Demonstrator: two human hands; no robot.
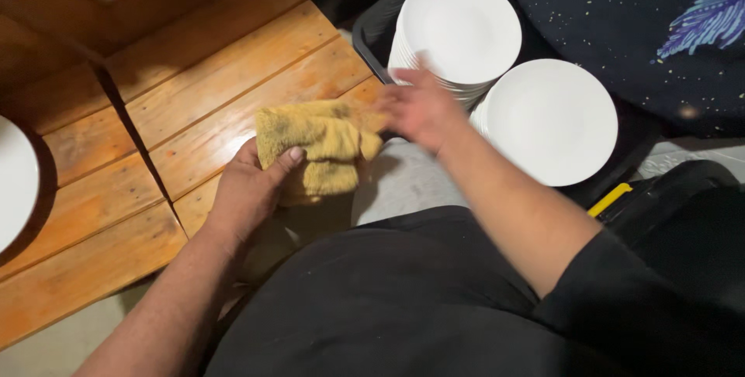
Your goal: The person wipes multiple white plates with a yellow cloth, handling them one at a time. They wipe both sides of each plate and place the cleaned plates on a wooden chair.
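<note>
My left hand (247,189) grips a crumpled yellow cloth (317,143) over the near edge of a wooden slatted table (225,82). My right hand (417,105) is blurred, with fingers spread. It holds nothing and hovers between the cloth and a tall stack of white plates (458,28). A second, lower stack of white plates (552,121) sits to the right of the first. Both stacks stand in a dark bin (371,34).
Part of another white plate (14,179) shows at the left edge on the wooden table. A dark star-patterned surface (660,28) lies at the upper right. A black case with a yellow latch (609,198) sits at right. My dark-clothed lap fills the bottom.
</note>
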